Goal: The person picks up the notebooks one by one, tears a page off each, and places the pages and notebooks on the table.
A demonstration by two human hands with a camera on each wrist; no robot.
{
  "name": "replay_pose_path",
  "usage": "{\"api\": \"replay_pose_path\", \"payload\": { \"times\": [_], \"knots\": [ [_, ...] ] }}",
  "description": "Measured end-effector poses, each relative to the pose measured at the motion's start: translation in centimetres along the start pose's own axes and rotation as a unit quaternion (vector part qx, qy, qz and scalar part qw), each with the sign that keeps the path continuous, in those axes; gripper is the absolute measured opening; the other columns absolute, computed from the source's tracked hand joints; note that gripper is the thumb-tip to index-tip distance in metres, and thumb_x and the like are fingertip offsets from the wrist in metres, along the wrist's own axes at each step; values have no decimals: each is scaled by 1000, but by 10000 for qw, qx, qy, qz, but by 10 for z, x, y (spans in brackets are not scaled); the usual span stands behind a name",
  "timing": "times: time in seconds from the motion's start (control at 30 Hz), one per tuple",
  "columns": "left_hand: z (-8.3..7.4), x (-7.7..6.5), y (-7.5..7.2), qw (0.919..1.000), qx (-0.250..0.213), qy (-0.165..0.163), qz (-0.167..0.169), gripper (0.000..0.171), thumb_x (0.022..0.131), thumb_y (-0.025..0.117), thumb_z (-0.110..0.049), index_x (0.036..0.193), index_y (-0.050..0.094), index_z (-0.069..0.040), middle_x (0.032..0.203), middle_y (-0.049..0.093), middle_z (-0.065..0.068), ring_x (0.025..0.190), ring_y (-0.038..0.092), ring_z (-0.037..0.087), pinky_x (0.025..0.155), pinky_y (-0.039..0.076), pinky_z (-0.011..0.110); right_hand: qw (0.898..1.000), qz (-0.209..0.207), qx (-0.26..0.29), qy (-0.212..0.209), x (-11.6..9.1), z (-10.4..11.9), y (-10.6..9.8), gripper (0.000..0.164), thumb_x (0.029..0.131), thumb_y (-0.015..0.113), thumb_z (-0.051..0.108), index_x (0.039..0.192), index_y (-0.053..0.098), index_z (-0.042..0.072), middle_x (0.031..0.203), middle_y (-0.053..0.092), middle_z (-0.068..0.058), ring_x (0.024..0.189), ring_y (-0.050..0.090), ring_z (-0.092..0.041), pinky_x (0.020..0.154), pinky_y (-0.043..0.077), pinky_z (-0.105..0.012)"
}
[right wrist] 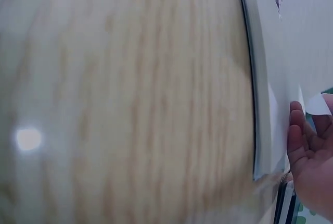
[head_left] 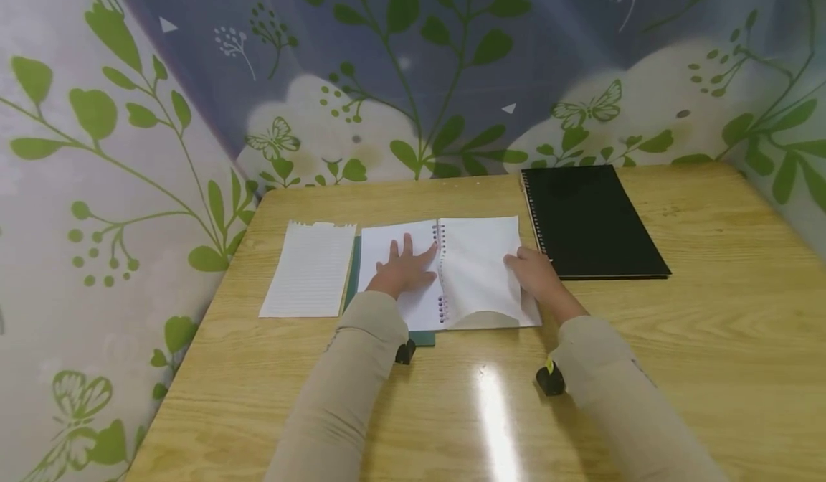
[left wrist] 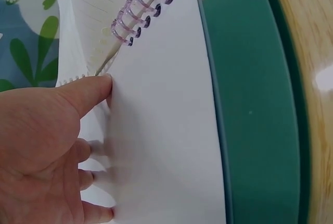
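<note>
A spiral notebook [head_left: 374,245] lies open on the table, its blank pages joined by pinkish rings [left wrist: 139,11]. My left hand [head_left: 403,272] rests on the left page with its fingers spread. In the left wrist view the thumb of that left hand [left wrist: 41,135] touches the paper beside the rings. At the right page's outer edge, my right hand [head_left: 538,275] pinches a sheet [head_left: 480,267], which bulges up near its lower edge. Curled fingers of the right hand [right wrist: 315,156] show at the right wrist view's edge; the exact contact is partly hidden.
A loose lined sheet [head_left: 312,270] with a torn top edge lies left of the notebook. Beneath the notebook a green cover [left wrist: 250,94] sticks out. A larger black spiral notebook [head_left: 590,220] lies to the right on the wooden table [head_left: 723,346], close to a patterned wall [head_left: 452,73].
</note>
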State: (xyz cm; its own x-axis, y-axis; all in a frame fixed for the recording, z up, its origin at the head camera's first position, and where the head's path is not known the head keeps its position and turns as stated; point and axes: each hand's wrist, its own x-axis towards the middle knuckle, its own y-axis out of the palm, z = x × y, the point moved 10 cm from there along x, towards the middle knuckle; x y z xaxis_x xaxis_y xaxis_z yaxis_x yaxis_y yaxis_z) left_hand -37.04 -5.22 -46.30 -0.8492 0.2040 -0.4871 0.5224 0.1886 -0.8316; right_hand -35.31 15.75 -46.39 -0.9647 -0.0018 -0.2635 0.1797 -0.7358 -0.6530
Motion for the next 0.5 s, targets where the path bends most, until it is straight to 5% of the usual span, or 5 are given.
{"api": "replay_pose_path", "payload": {
  "times": [0.2, 0.3, 0.4, 0.5],
  "knots": [
    [3, 2, 2, 9998, 7, -147, 110, 62, 96, 40, -42, 146, 3, -42, 152, -23, 8, 140, -20, 33, 110, 3, 62, 9999, 71, 95, 11, -1, 1, 3, 34, 98, 32, 25, 102, 50, -3, 84, 42, -11, 81, 42, -25, 68, 35, -32],
    [6, 6, 3, 9996, 23, -206, 179, 62, 96, 40, -43, 145, 2, -43, 152, -25, 6, 139, -21, 32, 110, 2, 62, 9997, 127, 215, 75, -2, 0, 5, 40, 99, 31, 25, 118, 48, -5, 102, 49, -19, 95, 45, -29, 84, 41, -40],
    [7, 10, 5, 9996, -42, -206, 195, 62, 96, 40, -42, 145, 2, -42, 152, -25, 6, 139, -21, 31, 110, 1, 61, 9991, 202, 341, 113, -3, -2, 7, 46, 99, 30, 26, 130, 40, -7, 124, 44, -25, 109, 42, -32, 102, 35, -48],
    [7, 10, 5, 9996, -73, -172, 189, 61, 96, 40, -42, 145, 3, -42, 152, -25, 6, 139, -21, 31, 110, 0, 61, 9989, 115, 452, -32, -6, -3, 3, 42, 99, 31, 23, 122, 43, -9, 116, 45, -25, 104, 43, -33, 96, 37, -46]
  ]
}}
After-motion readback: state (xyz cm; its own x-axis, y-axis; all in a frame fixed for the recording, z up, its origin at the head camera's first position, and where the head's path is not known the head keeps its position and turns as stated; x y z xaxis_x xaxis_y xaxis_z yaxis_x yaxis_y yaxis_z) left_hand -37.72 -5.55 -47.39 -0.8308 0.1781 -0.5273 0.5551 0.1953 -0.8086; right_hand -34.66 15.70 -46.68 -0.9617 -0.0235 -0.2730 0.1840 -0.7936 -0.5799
